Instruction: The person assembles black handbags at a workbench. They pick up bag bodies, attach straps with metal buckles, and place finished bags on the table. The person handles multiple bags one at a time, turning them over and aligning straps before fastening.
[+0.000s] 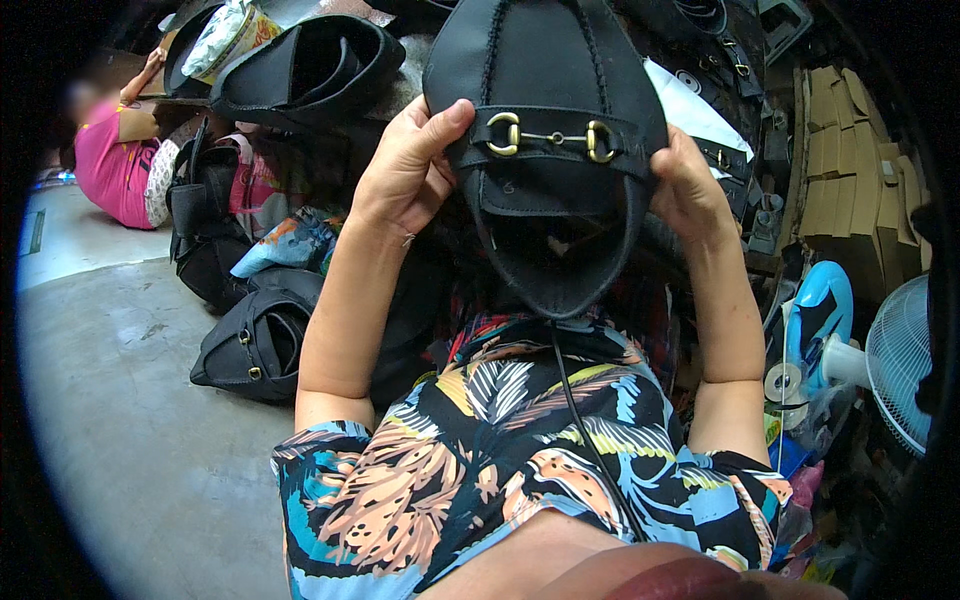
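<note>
Up in front of my chest is a black leather loafer upper (545, 70), its toe part pointing away and its heel loop toward me. Two braided seams run along its front. A strap with a brass horsebit (553, 138) crosses it above the tongue, and the foot opening gapes below. On the left edge my left hand (415, 165) is closed, thumb on top near the strap's end. My right hand (692, 185) grips the opposite edge beside the strap; its fingertips are partly hidden behind the leather.
More black uppers lie at the upper left (310, 70) and in a bundle (255, 335) at lower left. A person in a pink shirt (110, 165) sits at far left. Cardboard pieces (850, 160), a fan (900, 360) and a thread spool (785, 382) stand at right.
</note>
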`<state>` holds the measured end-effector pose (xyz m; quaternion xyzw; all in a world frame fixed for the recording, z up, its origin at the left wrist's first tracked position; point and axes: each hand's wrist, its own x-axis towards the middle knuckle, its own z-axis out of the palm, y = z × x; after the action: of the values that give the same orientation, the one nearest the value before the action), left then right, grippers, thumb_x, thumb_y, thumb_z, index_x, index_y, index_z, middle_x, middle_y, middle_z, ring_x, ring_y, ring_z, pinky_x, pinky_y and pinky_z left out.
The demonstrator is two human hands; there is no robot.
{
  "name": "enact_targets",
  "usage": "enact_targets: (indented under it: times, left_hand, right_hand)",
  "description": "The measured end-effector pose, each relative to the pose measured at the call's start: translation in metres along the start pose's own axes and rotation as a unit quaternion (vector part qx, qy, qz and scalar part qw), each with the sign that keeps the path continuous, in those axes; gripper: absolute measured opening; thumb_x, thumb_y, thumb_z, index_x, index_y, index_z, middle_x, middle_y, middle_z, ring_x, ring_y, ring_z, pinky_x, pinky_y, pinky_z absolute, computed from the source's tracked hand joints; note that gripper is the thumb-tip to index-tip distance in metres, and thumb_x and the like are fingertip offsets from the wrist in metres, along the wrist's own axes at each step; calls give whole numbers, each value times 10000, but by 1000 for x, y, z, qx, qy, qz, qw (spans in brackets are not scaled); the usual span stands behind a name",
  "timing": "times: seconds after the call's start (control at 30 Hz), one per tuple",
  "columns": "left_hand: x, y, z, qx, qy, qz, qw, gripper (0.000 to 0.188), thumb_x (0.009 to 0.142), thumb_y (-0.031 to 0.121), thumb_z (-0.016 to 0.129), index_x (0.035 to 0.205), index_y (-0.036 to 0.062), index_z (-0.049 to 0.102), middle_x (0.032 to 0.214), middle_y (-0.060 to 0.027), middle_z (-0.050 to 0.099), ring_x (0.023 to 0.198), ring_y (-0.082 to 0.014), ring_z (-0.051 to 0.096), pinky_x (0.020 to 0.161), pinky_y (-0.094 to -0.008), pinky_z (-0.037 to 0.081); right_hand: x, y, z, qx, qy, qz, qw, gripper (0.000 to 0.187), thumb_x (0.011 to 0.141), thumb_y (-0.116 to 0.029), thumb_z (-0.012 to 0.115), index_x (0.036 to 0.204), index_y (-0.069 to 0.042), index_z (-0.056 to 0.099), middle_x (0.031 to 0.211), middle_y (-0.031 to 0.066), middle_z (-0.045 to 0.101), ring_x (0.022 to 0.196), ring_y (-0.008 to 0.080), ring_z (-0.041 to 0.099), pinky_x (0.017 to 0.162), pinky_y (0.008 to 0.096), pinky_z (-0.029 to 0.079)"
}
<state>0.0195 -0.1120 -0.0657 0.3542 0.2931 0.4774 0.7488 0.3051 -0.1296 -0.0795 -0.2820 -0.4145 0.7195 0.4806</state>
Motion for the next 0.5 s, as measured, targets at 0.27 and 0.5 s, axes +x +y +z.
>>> enact_targets:
  times: [0.27,0.5]
  left_hand:
    - [-3,2,-5,138,-58,-26,988,627,796,275,835,1272,-15,548,1145,-109,687,1022,-186,687,844,-322,589]
    - [-2,-1,-2,53,-6,-45,998,378,796,72,772,1132,-13,621,984,-121,714,853,-191,724,794,-309,614]
  right_hand:
    - [-5,-7,2,-16,101,24,994,377,755,-65,741,1095,39,616,894,101,719,736,158,723,724,312,629]
    - [-10,-2,19,-18,50,-53,997,588,706,-123,727,1244,35,548,970,118,707,768,189,724,747,333,630]
